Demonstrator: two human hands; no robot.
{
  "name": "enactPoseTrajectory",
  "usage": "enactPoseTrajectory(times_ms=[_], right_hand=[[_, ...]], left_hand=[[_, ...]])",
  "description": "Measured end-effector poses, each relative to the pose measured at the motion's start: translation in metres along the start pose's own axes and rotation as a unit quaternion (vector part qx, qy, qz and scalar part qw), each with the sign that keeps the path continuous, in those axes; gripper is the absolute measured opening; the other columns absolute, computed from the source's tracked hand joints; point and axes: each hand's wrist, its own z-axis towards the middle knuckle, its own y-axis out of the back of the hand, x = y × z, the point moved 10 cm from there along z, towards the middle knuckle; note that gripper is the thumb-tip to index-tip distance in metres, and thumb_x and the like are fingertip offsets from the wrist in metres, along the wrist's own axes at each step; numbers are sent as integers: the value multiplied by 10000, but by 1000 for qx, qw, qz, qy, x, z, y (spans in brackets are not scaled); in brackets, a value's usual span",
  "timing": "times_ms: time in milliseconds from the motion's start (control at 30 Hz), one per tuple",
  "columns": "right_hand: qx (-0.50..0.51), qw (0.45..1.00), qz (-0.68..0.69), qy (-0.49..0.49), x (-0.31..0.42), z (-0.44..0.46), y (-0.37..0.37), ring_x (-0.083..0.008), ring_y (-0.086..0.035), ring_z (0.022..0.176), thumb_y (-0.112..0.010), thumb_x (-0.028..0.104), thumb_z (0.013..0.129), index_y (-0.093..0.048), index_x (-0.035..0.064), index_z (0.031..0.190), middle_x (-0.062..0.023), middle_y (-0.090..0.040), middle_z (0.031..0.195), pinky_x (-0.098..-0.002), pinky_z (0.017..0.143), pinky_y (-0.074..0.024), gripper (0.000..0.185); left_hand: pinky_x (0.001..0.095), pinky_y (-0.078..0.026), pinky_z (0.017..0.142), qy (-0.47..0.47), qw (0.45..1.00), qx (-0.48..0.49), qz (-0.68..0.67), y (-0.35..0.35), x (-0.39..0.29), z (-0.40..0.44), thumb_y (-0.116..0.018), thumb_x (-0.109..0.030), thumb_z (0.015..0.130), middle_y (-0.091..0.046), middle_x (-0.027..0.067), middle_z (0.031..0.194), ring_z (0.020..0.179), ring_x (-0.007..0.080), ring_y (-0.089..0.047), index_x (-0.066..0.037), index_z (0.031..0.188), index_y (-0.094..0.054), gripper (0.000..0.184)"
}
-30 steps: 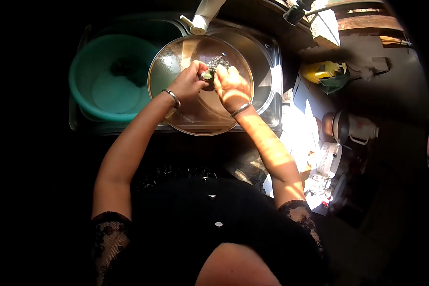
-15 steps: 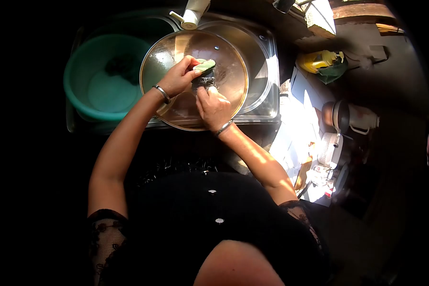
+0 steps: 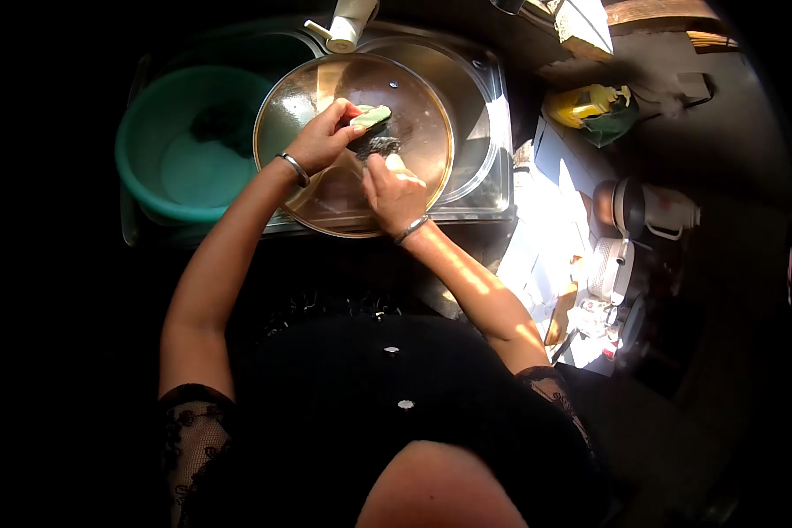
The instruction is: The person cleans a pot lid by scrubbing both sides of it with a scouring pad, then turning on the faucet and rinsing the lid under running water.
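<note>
Right of the green basin [image 3: 200, 176], grasps with the grip of the left hand [image 3: 324, 139] a pale-green piece [image 3: 372, 116], near the middle of the round glass lid [image 3: 421, 132]. Just beside it, pinches a dark wiry scrubber [image 3: 382, 147] with the right hand [image 3: 397, 194].

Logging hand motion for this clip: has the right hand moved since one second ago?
Yes: the right hand sits farther below the faucet in the view than it did then.
</note>
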Motion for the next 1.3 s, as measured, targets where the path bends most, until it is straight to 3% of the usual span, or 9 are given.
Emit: enactPoseTrajectory(times_ms=[100,333,500,600,733,800,867,1000,1300], right_hand=[[-13,997,-21,75,33,-13,1,-273,-571,565,-629,191,775,-536,117,910,-96,-487,682,-382,503,-468,180],[6,988,-62,-144,-107,14,10,-349,-603,669,-530,277,872,-546,128,949,-141,-597,826,-449,598,-490,169],[19,999,1,44,9,-33,8,-297,-603,613,-568,259,844,-544,109,895,-121,-547,731,-403,542,-496,160],[8,994,-57,-94,-54,-25,14,-319,-611,639,-566,248,850,-547,102,876,-137,-562,758,-420,562,-501,150],[-44,985,-35,-162,-108,-34,22,-348,-611,670,-553,262,864,-544,107,926,-154,-586,821,-450,601,-502,167],[41,981,-44,-183,-84,-47,15,-347,-614,687,-554,261,863,-534,114,976,-152,-583,838,-448,611,-503,186],[9,995,-14,-96,-50,-62,18,-342,-618,710,-542,278,867,-532,120,983,-146,-578,846,-456,614,-502,196],[-15,986,-70,-152,-146,-38,-2,-354,-604,800,-533,257,873,-527,96,1037,-142,-598,893,-450,680,-487,229],[-83,884,172,-426,-214,-29,9,-327,-619,953,-584,420,836,-576,125,1090,-166,-653,1012,-374,829,-471,389]], left_hand=[[283,-430,876,-4,1000,0,-7,1,4,2,-546,-150,910,-558,64,1056,992,124,-525,-23,1117,-479,253],[259,-415,849,-2,1000,-4,10,1,4,1,-532,-148,921,-561,46,1026,942,106,-504,-30,1116,-482,234],[183,-385,622,-17,1000,-11,-15,-1,-5,-3,-528,-167,926,-555,0,951,757,36,-464,-56,1123,-486,230],[253,-437,853,30,999,-13,11,1,-5,-3,-552,-157,923,-580,51,1023,938,97,-526,-25,1095,-504,223],[273,-430,875,-1,999,-12,35,-1,-12,-1,-533,-198,929,-585,74,1052,967,128,-541,-25,1151,-506,282],[285,-425,887,-54,996,-34,66,-3,-11,-1,-534,-215,926,-588,89,1067,986,149,-548,-24,1175,-504,316],[317,-418,904,-46,991,-39,123,-6,-19,-2,-564,-217,900,-586,138,1095,1022,217,-558,-15,1202,-498,369],[339,-416,912,-69,979,-46,189,-7,-27,-4,-581,-211,883,-578,177,1110,1043,272,-555,-10,1213,-499,395],[345,-414,919,-74,974,-53,207,-7,-28,-4,-575,-213,886,-576,182,1109,1052,281,-549,-16,1221,-502,395]])
